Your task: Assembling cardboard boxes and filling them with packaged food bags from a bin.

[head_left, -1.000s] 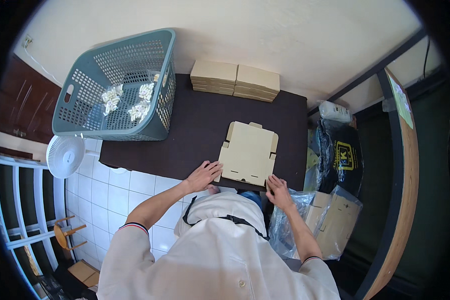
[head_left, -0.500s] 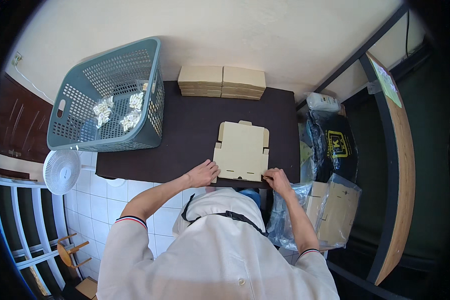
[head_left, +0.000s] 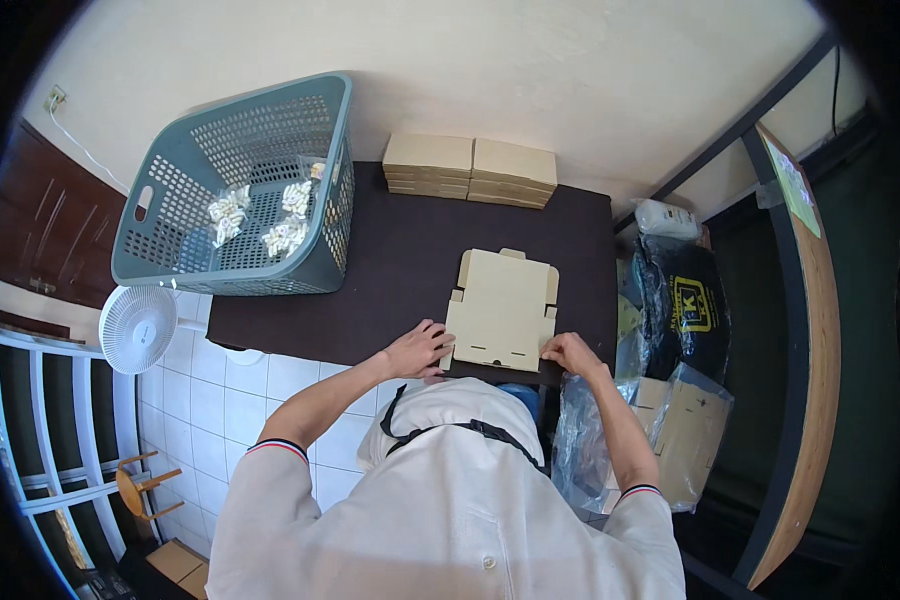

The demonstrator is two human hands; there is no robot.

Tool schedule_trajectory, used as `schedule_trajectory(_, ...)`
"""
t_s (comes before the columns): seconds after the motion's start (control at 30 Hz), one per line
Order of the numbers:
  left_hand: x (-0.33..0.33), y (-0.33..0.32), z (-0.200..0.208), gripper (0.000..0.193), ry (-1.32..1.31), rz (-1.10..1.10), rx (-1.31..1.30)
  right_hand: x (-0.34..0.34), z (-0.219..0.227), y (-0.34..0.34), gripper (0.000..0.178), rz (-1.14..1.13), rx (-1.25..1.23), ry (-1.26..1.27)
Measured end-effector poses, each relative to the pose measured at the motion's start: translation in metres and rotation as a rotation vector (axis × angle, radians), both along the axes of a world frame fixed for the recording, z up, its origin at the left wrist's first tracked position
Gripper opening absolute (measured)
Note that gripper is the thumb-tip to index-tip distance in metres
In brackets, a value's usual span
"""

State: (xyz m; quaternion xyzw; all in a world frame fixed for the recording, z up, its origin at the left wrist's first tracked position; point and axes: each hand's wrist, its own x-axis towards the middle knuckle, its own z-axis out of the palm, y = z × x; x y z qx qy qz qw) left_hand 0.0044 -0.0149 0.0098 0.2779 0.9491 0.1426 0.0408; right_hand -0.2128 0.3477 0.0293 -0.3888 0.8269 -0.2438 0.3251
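Head view: hands (head_left: 419,350) flank a flat, notched cardboard blank (head_left: 502,310).

So the table (head_left: 390,280) has a dark brown top, and going by a clock centred on it, there's a big grey-green plastic basket (head_left: 225,286) hogging 10 o'clock, one cardboard stack (head_left: 428,165) at 12, a second stack (head_left: 513,172) right beside it at 1, plus a flat carton (head_left: 502,310) with flaps around 4, just beside the near edge.
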Motion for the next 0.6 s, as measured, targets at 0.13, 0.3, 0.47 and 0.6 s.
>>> schedule_trajectory(0.13,-0.007,0.008,0.001,0.061,0.068,-0.073,-0.132,-0.008,-0.022,0.010,0.007,-0.099,-0.017,-0.155)
schedule_trajectory(0.3,-0.015,0.014,-0.001,0.061,0.077,-0.132,-0.300,-0.005,-0.017,0.005,0.009,-0.162,-0.037,-0.187)
schedule_trajectory(0.47,-0.002,0.008,-0.024,0.055,0.147,-0.098,-0.217,0.010,-0.004,-0.001,0.013,-0.241,-0.056,-0.113)
schedule_trajectory(0.6,-0.009,-0.005,-0.023,0.049,0.016,-0.042,0.045,0.020,-0.012,0.002,0.015,-0.307,-0.190,-0.088)
